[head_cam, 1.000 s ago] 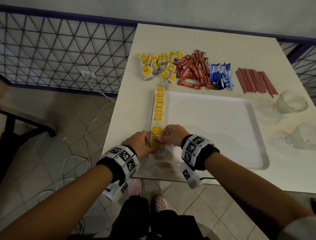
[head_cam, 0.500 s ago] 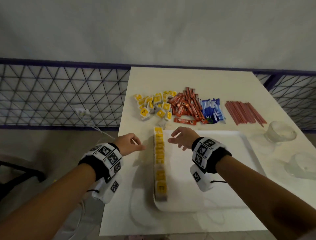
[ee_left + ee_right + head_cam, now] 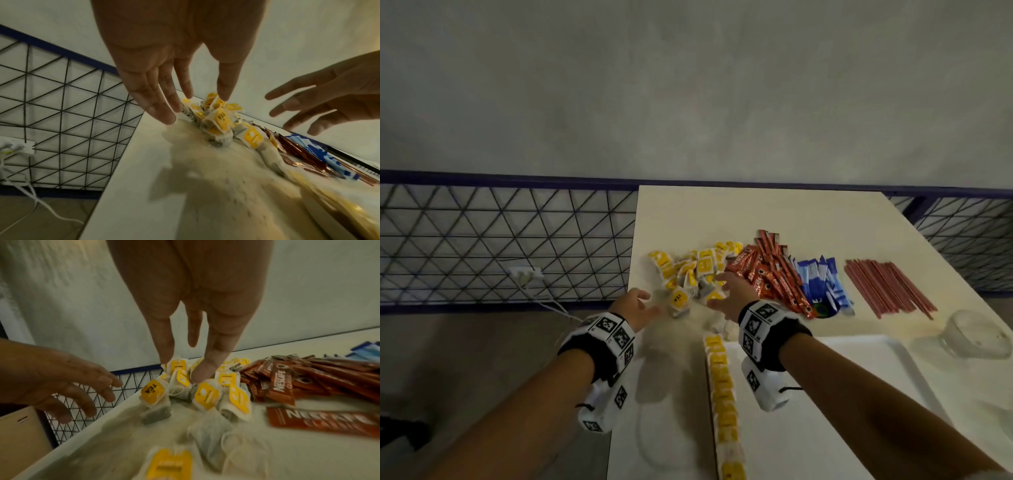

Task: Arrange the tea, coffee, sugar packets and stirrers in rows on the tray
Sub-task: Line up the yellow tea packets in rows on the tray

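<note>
Here both hands reach with released, spread fingers, grasping nothing: the left hand (image 3: 635, 305) at the near edge of the tea bag heap (image 3: 693, 274) on the bench (image 3: 808, 219), the right hand (image 3: 732, 296) just over it. One tea row (image 3: 722, 397) lines the tray's (image 3: 859, 370) left rim.

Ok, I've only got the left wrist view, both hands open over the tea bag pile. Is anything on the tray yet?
Observer: Yes. The head view shows one row of tea bags along the left edge of the white tray.
Operator: And the stirrers, where are they?
Observer: The red stirrers lie in a bundle on the table, to the right of the blue sugar packets.
Operator: Anything else near the tray?
Observer: A clear glass sits on the table just beyond the tray's far right corner.
</note>
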### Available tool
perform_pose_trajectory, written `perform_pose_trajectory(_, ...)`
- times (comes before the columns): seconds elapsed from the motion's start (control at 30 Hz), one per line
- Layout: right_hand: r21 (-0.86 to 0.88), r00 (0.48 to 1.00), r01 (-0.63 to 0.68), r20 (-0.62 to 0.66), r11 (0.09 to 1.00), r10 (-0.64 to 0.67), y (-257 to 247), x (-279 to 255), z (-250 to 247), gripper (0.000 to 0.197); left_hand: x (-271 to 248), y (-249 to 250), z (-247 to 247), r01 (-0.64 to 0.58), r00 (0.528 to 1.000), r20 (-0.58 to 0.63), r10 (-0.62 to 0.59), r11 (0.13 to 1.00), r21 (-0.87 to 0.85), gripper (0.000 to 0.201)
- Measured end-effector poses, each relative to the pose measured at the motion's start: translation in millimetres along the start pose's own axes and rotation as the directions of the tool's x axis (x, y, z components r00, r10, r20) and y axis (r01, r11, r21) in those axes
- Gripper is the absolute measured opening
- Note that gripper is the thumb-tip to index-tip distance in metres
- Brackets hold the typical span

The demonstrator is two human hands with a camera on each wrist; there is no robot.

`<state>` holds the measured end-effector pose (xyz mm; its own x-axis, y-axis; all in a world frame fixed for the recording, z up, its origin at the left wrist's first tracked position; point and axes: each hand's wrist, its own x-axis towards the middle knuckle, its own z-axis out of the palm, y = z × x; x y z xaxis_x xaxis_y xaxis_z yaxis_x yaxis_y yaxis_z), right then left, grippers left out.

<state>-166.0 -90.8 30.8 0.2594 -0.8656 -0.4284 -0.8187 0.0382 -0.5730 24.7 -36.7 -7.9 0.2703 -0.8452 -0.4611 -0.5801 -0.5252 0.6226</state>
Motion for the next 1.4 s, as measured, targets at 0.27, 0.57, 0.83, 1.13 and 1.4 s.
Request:
perform_pose_trajectory(0.27, -0.153, 0.999, 0.051, -0.01, 0.987, -0.053, -23.5, 60.7, -18.1, 0.068, 48.3, 25.5, 0.0, -0.174, 0.977, -0.122, 0.172, 0.985, -0.005, 0.055)
perform_pose_trajectory(0.57, -0.057, 0.999, -0.043, -0.024, 0.997, 0.041, -24.6, 86.8, -5.5, 0.04, 83.1, 57.5, 16.4, -0.284, 0.957, 0.069, 0.282, 0.861, 0.422, 0.06)
perform_pose_trajectory(0.83, -0.044, 0.997, 0.025, -0.073, 0.999, -0.028, -17.3, 84.6, -9.9, 0.027, 77.0, 67.1, 15.8, -0.273, 0.957, 0.016, 0.289, 0.881, 0.387, 0.028)
perform_pose_trajectory(1.13, 0.039, 0.968, 0.188, -0.176, 0.981, -0.179, -7.5, 38.0, -47.2, 0.022, 42.9, 79.7, -11.3, -0.267, 0.96, -0.114, 0.255, 0.958, -0.104, 0.039)
perform_pose_trajectory(1.4, 0.525, 0.988, 0.113, 0.032, 0.843, -0.152, -13.6, -31.1, -66.8, 0.014, -24.8, 91.2, -3.7, 0.019, 0.994, 0.078, 0.08, 0.565, -0.825, 0.007)
